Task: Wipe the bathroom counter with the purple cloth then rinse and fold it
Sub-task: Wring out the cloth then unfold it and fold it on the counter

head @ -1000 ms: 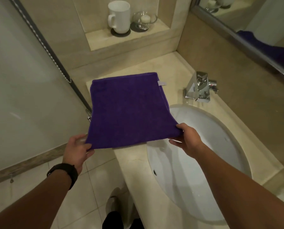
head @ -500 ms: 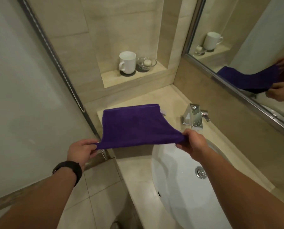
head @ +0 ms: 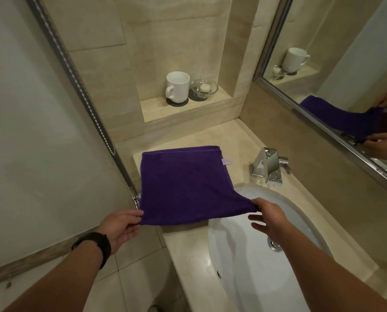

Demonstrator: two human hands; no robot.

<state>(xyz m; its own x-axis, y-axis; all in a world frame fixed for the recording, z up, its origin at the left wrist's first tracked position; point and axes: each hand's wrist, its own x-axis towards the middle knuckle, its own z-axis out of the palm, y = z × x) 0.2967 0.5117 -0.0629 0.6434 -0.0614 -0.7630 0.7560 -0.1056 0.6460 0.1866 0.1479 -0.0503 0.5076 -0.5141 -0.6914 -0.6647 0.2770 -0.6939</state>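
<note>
A purple cloth [head: 183, 188], folded into a flat doubled rectangle, lay just beyond the hands. Its far part rested on the beige stone bench [head: 210, 134] and its near edge was lifted. It looked soft, light and limp, sagging slightly between the grips, so it would probably droop wherever unsupported; the corners seemed the best places to hold. The left hand [head: 122, 224] pinched the near left corner and the right hand [head: 269, 213] pinched the near right corner, its other fingers loosely spread. The hands were well apart. A white basin [head: 255, 262] sat beneath the right hand, a chrome tap [head: 269, 165] beyond it, and a white mug [head: 178, 86] stood on a shelf farther off.
</note>
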